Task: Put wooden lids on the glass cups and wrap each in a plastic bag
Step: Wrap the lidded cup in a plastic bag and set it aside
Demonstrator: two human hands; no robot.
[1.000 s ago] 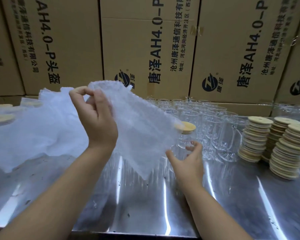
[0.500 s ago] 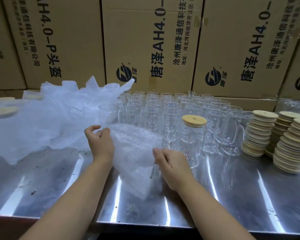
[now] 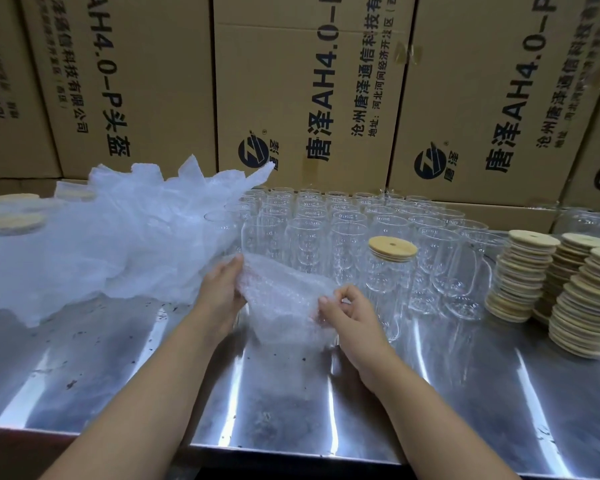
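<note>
Two hands, one bag between them. Left hand [image 3: 222,292] grips the left edge of the bubble bag [image 3: 281,306], fingers curled behind it. Right hand [image 3: 350,313] pinches the bag's right edge, fingers bent. The bag sags below both sets of fingertips toward the steel table [image 3: 291,393]; can't tell if it touches.

One lidded cup [image 3: 390,285], with one wooden lid [image 3: 392,248] on it, stands just beyond the right fingers, not touched. Open glass cups [image 3: 326,230] stand in rows past both hands' fingertips, too many overlapping to count. Three lid stacks [image 3: 523,275] are well right of the right fingers. One loose pile of plastic bags [image 3: 118,237] lies just left of the left fingers. Behind stand cardboard boxes [image 3: 309,81], at least four.
</note>
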